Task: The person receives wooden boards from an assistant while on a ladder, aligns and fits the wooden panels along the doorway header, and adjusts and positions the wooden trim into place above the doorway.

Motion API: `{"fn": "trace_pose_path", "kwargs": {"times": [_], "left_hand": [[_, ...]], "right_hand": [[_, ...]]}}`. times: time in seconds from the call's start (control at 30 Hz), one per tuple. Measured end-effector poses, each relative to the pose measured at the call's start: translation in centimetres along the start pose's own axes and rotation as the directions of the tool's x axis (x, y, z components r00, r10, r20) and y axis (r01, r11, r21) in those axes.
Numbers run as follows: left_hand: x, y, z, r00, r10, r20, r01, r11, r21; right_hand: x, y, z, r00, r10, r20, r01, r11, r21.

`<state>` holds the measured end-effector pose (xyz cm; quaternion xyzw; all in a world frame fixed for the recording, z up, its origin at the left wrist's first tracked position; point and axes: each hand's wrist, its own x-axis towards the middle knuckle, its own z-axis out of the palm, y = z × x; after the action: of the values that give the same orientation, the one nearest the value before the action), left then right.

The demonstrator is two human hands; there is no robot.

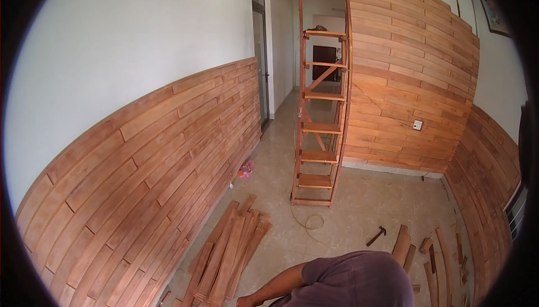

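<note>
Neither of my own hands shows in the head view. At the bottom edge, a person in a dark purple-grey shirt point(359, 276) bends low, with a bare forearm point(281, 285) stretched left and down. That person's hand is mostly cut off by the frame's edge, near a pile of wooden planks point(227, 251) on the floor. What the hand holds, if anything, cannot be made out. A claw hammer point(377, 236) lies on the tiles to the right of the pile.
A tall wooden stepladder point(318, 127) stands mid-room, with a thin cord point(314, 223) looping at its foot. More wood pieces point(438, 256) lie at the right. Planks clad the left wall point(140, 178) and the far right wall point(404, 82), which bears a socket point(417, 125).
</note>
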<state>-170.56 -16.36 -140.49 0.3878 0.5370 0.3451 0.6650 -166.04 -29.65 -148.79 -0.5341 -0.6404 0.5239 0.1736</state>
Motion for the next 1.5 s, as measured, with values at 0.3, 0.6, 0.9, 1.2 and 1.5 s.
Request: {"fn": "trace_pose_path", "kwargs": {"times": [0.3, 0.6, 0.9, 1.2, 1.5], "left_hand": [[-0.9, -0.5, -1.2, 1.000, -0.005, 0.004, 0.005, 1.000, -0.019], [-1.5, -0.6, -2.5, 1.000, 0.000, 0.000, 0.000, 0.999, -0.048], [-0.8, -0.7, -7.7, 0.994, 0.053, -0.093, -0.069, 0.981, -0.180], [-14.3, -8.5, -26.0, 0.577, -0.053, -0.815, -0.298, 0.915, -0.270], [-16.3, -7.5, -25.2, 0.536, -0.076, -0.841, -0.112, 0.981, -0.160]], "right_hand": [[-0.7, -0.1, 1.7, 1.000, 0.004, -0.012, -0.004, 1.000, -0.002], [-2.0, 0.1, 3.1, 1.000, 0.018, -0.026, -0.018, 1.000, -0.005], [-3.1, 0.6, 4.5, 0.997, -0.071, -0.012, 0.070, 0.996, -0.062], [-8.5, -6.3, -1.1, 0.967, 0.040, 0.251, -0.051, 0.998, 0.036], [-9.2, -6.9, 0.4, 0.930, 0.163, 0.330, -0.208, 0.972, 0.105]]}}
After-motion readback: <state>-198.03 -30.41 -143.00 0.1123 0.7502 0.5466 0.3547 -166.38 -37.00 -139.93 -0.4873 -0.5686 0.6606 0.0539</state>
